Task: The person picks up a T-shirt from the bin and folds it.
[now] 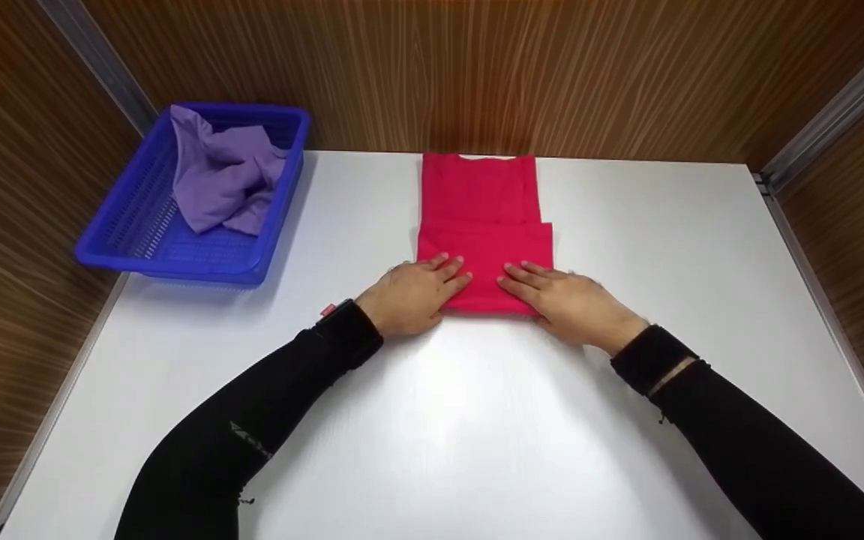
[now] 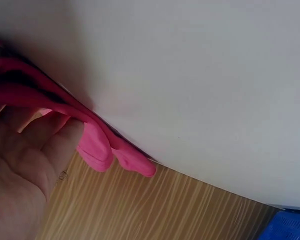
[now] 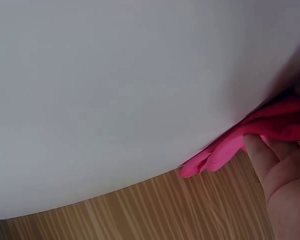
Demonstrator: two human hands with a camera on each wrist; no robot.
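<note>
A red garment (image 1: 481, 191), folded to a narrow strip, lies on the white table with its far end close to the back panel. Its near part is doubled over into a slightly wider flap. On the left side of that flap rests my left hand (image 1: 413, 295), fingers extended over the cloth. My right hand (image 1: 571, 298) lies on the right side in the same way, its fingertips pointing inward. Layered folds at the garment's edge (image 2: 97, 145) show beside the left fingers in the left wrist view. Similar folds (image 3: 225, 150) appear beside the right fingers in the right wrist view.
At the back left of the table stands a blue plastic basket (image 1: 177, 265) with a crumpled purple cloth (image 1: 226, 176) in it. Wood-grain panels (image 1: 372, 75) enclose the back and both sides. White table surface (image 1: 469, 435) stretches between the forearms.
</note>
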